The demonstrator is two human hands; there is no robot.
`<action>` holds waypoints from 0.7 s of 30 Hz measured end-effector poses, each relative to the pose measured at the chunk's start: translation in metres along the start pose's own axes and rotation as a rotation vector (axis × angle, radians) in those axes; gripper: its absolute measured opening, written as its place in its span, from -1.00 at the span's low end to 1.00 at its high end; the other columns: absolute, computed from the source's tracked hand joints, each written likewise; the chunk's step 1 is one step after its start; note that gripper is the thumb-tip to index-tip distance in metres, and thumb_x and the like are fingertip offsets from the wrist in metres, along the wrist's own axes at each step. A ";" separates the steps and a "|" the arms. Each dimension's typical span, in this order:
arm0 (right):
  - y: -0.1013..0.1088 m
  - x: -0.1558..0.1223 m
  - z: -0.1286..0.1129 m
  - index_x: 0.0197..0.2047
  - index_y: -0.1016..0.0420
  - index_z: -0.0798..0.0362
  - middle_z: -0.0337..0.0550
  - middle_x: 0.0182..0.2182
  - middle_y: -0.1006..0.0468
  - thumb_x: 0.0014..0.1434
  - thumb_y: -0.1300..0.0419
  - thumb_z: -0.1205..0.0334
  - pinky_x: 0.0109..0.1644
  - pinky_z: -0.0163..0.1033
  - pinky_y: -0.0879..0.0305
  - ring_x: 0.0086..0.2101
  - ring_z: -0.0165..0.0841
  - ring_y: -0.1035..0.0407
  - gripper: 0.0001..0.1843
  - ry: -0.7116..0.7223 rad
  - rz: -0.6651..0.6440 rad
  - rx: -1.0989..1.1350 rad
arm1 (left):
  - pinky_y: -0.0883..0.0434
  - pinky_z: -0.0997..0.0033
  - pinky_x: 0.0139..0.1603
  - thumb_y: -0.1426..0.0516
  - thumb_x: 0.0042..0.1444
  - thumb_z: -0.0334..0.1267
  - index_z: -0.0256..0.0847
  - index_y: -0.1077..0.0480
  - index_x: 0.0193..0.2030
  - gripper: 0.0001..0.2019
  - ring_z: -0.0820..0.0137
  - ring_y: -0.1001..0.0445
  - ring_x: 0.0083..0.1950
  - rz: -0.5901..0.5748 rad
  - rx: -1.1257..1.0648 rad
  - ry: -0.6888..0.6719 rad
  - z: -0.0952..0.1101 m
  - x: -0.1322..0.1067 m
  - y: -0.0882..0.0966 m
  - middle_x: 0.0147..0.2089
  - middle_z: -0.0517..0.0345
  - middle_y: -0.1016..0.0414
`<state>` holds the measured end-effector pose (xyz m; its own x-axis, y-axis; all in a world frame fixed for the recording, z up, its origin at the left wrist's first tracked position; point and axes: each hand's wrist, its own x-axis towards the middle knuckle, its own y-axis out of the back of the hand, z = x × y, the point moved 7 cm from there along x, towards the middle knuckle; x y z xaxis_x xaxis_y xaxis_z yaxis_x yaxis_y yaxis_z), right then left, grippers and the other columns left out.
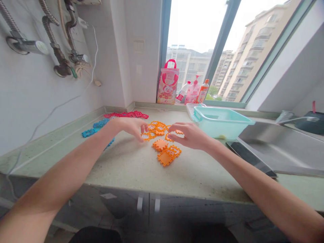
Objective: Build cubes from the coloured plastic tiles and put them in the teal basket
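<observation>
Reaching over light, stiff orange plastic puzzle tiles (159, 130) on worktop (118, 168), left hand (131, 127) narrow at one tile's edge, right hand (189, 135) half open; toothed rims offer best hold.

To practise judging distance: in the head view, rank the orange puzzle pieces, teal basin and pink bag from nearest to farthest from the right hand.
1. Orange puzzle pieces, on the counter by the right hand.
2. Teal basin, to the hand's right.
3. Pink bag, on the windowsill behind.
</observation>
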<state>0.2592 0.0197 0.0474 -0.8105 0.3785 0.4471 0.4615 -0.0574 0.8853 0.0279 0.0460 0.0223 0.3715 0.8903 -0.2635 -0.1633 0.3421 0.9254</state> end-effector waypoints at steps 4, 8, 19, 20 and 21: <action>-0.005 -0.002 -0.010 -0.15 -0.65 -0.01 -0.18 -0.28 -0.70 0.39 -0.23 0.05 -0.20 -0.24 -0.30 -0.33 -0.34 -0.54 -0.77 0.042 -0.121 -0.042 | -0.45 0.37 -0.11 -0.37 -0.04 0.01 -0.15 -0.54 0.10 -0.45 0.26 -0.56 -0.08 0.156 -0.067 -0.207 0.026 0.001 0.005 0.03 0.06 -0.62; -0.013 -0.007 -0.039 -0.02 -0.65 -0.05 -0.16 -0.14 -0.70 0.27 -0.34 0.12 -0.02 -0.19 -0.38 -0.15 -0.27 -0.57 -0.77 0.215 -0.185 0.069 | -0.43 0.37 0.04 -0.39 -0.03 -0.13 -0.09 -0.57 0.11 -0.49 0.25 -0.55 0.04 0.180 -0.081 -0.414 0.055 0.002 -0.008 0.08 0.11 -0.61; -0.028 -0.016 -0.054 -0.05 -0.71 -0.11 -0.13 -0.01 -0.66 0.19 -0.41 0.21 0.12 -0.12 -0.43 -0.04 -0.23 -0.55 -0.76 0.268 -0.271 0.134 | -0.39 0.29 0.16 -0.41 0.02 -0.05 -0.01 -0.61 0.11 -0.53 0.21 -0.54 0.13 0.036 -0.172 -0.450 0.065 0.008 -0.027 0.09 0.17 -0.65; -0.028 -0.018 -0.056 -0.07 -0.72 -0.11 -0.13 -0.02 -0.66 0.20 -0.40 0.22 0.10 -0.13 -0.43 -0.05 -0.24 -0.55 -0.80 0.261 -0.275 0.135 | -0.39 0.30 0.15 -0.42 0.01 -0.02 -0.02 -0.61 0.11 -0.51 0.22 -0.54 0.12 0.036 -0.175 -0.438 0.064 0.009 -0.026 0.08 0.16 -0.66; -0.028 -0.021 -0.057 -0.09 -0.72 -0.10 -0.14 -0.05 -0.66 0.22 -0.39 0.23 0.08 -0.14 -0.43 -0.07 -0.26 -0.55 -0.82 0.254 -0.281 0.143 | -0.40 0.31 0.14 -0.43 -0.01 0.01 -0.04 -0.61 0.12 -0.47 0.22 -0.55 0.11 0.040 -0.174 -0.419 0.062 0.009 -0.026 0.08 0.14 -0.66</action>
<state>0.2427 -0.0391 0.0201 -0.9673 0.1202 0.2234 0.2403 0.1521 0.9587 0.0925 0.0266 0.0129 0.6938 0.7175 -0.0618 -0.3231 0.3868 0.8637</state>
